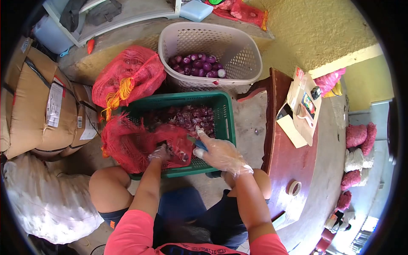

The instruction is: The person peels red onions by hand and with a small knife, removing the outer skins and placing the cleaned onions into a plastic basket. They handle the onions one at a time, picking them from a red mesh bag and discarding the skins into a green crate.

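My right hand [223, 154], in a clear plastic glove, is closed round the blue handle of a knife [201, 145] over the green crate. My left hand [160, 152], also gloved, reaches into an open red mesh bag [121, 140] that lies over the crate's left side; its fingers are hidden by the netting and whatever lies there. Onion skins and scraps [196, 117] cover the crate's floor. The green crate [231, 123] stands between my knees. Behind it, a pale perforated basket [248, 53] holds peeled purple onions [199, 66].
A full red mesh sack [127, 74] with yellow ties leans at the crate's back left. Cardboard boxes [38, 106] and a white sack [44, 199] line the left. On the right, a reddish wooden table [289, 170] bears an open carton [299, 110] and a tape roll [294, 188].
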